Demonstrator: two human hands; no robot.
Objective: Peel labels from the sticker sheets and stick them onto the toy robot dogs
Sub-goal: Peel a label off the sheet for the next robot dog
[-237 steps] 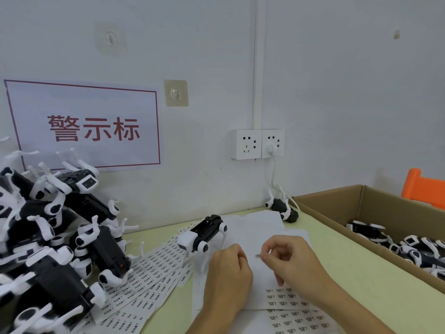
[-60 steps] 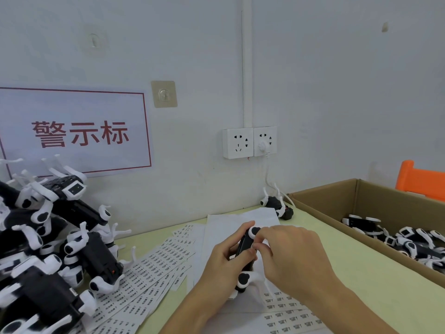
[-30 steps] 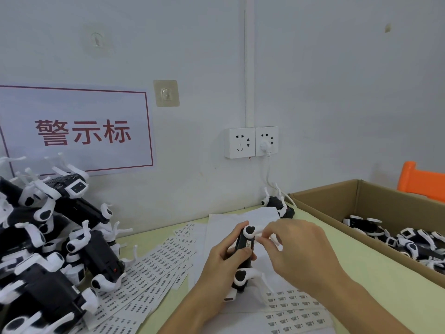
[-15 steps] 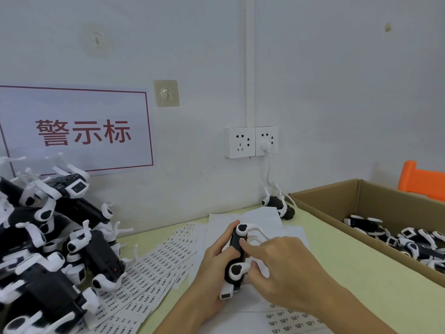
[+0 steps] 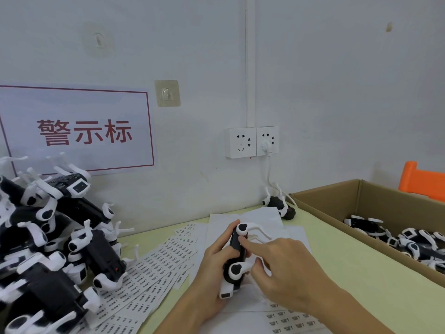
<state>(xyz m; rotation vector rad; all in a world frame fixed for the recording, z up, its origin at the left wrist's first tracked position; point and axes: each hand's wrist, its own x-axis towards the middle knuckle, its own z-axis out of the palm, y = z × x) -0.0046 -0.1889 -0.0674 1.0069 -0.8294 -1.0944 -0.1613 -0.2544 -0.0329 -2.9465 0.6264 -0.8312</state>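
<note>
— What is the setting?
— A pale wall (image 5: 337,92) with a red-lettered sign (image 5: 79,131) at nine o'clock and a double socket (image 5: 251,142) near centre, above a light green surface (image 5: 349,273).

— And the big things on it?
— A heap of black-and-white toy robot dogs (image 5: 48,249) at eight o'clock; an open cardboard box (image 5: 337,203) with more of them at three o'clock, an orange object (image 5: 421,179) behind it. Sticker sheets (image 5: 154,268) fan out between the heap and the hands, others (image 5: 289,319) at six o'clock.

— The hands?
— The left hand (image 5: 212,268) has its fingers curled round one toy dog (image 5: 237,256), held on its side over white paper (image 5: 265,218). The right hand (image 5: 289,268) presses its forefinger on the dog's black body, the other fingers loosely bent beside a white leg.

— A label?
— Too small to tell under the fingertip.

— Anything smaller?
— One dog (image 5: 279,203) lies by the wall at one o'clock.
</note>
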